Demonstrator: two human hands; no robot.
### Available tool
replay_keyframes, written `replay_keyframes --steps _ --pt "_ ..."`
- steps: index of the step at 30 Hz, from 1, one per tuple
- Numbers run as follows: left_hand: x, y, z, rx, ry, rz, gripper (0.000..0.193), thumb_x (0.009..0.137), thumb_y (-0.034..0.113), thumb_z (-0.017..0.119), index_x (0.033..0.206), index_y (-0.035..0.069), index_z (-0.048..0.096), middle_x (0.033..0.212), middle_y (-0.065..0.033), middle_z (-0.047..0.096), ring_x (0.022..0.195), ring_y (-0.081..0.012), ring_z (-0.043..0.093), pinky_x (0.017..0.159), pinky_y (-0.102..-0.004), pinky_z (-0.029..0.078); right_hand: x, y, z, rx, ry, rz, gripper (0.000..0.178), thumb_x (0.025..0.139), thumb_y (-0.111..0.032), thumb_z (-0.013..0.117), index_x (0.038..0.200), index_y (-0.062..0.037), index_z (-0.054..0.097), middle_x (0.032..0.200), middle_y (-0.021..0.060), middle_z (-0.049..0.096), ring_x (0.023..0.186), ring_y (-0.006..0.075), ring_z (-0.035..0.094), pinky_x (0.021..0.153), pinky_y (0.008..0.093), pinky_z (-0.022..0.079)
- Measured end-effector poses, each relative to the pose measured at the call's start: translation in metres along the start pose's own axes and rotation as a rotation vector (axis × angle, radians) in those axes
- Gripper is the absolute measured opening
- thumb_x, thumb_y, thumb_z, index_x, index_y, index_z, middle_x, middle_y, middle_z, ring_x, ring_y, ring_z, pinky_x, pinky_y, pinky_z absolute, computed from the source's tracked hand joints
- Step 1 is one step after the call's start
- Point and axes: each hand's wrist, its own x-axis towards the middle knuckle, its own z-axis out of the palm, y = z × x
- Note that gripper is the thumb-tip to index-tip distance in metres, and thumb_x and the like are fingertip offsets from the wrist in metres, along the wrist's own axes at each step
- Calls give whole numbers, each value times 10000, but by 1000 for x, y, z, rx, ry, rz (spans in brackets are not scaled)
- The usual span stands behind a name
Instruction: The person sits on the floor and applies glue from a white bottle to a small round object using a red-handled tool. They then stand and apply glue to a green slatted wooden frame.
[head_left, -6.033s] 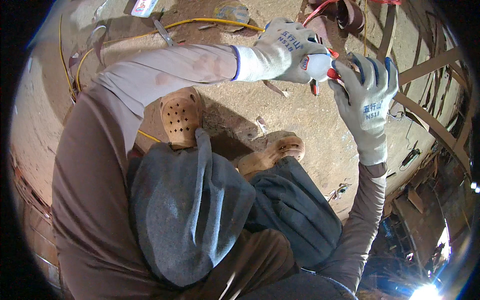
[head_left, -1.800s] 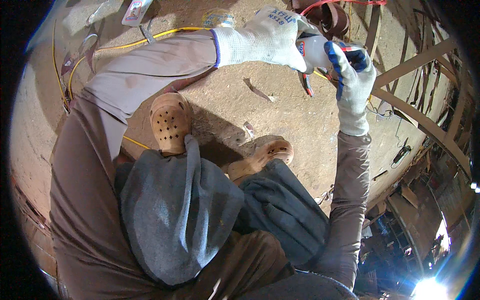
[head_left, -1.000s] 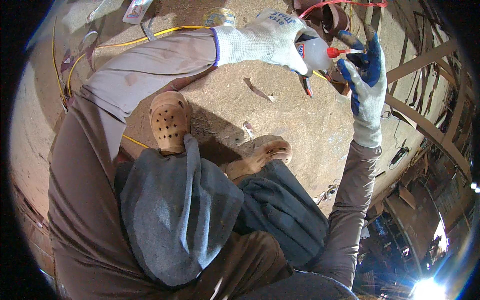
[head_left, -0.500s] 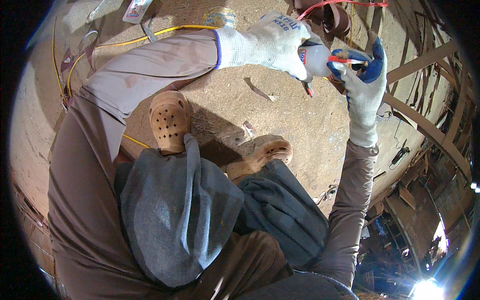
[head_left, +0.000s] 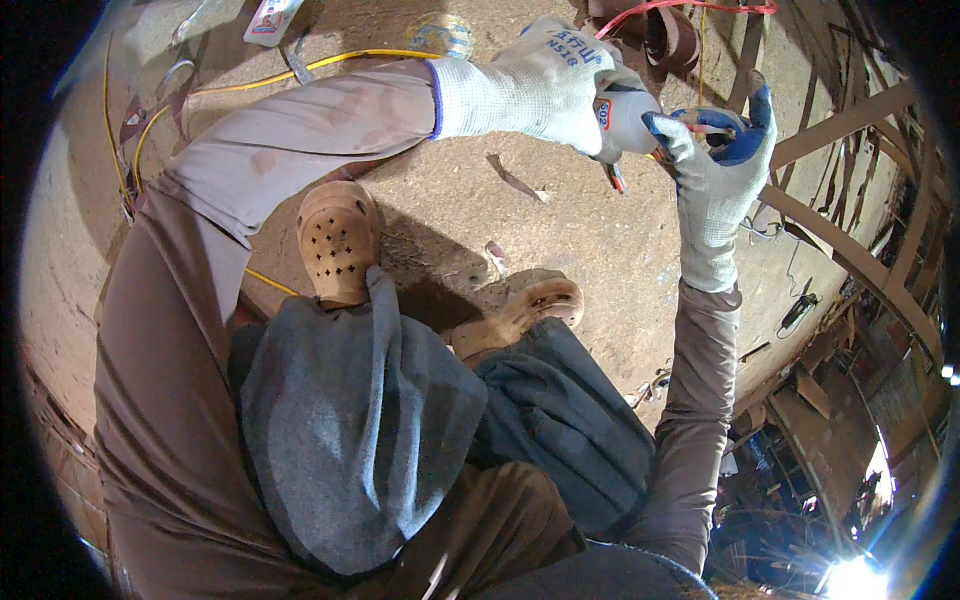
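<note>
Both my hands wear white knitted gloves; the right one shows blue coating on its fingers. My left hand (head_left: 585,85), reaching across from the left, is closed around a translucent white glue bottle (head_left: 630,118) lying sideways with its tip toward the right. My right hand (head_left: 715,165) is at that tip, its fingers curled around a slim red cap (head_left: 708,129). The thumb hides part of the cap, so I cannot tell whether cap and bottle still touch. Just below the bottle pokes out a thin piece with a red and dark end (head_left: 615,180), its rest hidden by the left glove.
A roll of brown strip (head_left: 672,42) and a pink-red cord (head_left: 690,6) lie beyond my hands. Across the sandy ground runs a yellow cable (head_left: 330,63). A flat white package (head_left: 272,20) is at far left. Brown metal bars (head_left: 850,125) stand at right.
My right hand has shifted slightly, its thumb now covering the bottle's tip end. Less of the red cap shows than before. The left hand and bottle have barely moved.
</note>
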Motion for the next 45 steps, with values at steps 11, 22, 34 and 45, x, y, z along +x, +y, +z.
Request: replay_keyframes --steps 11,22,34,45 --pt "3 -3 -4 -16 -63 -4 659 614 502 911 1129 128 741 1135 -101 737 999 -313 722 901 -406 574 -1 -12 -5 136 -8 92 892 818 27 836 1562 29 343 1135 145 717 1012 164 686 876 315 584" --pt "3 7 -17 -61 -191 -149 671 607 495 906 1163 160 737 1118 -100 743 999 -309 725 874 -421 576 2 -6 -19 151 -73 89 893 837 -67 858 1561 26 344 1152 182 717 1013 205 710 900 332 581" --pt "-3 12 -29 -44 -169 -46 714 607 503 904 1214 174 723 1123 -100 735 1011 -310 717 911 -414 567 3 -24 -21 124 -113 38 874 804 72 810 1559 -15 378 1099 173 736 968 195 723 831 316 611" --pt "-10 -9 -5 52 -184 -88 690 647 465 878 1230 139 705 1158 -141 692 1076 -343 673 944 -451 534 -16 33 -54 607 -127 424 588 1062 -296 605 1572 -84 404 1292 56 656 980 141 653 889 298 533"
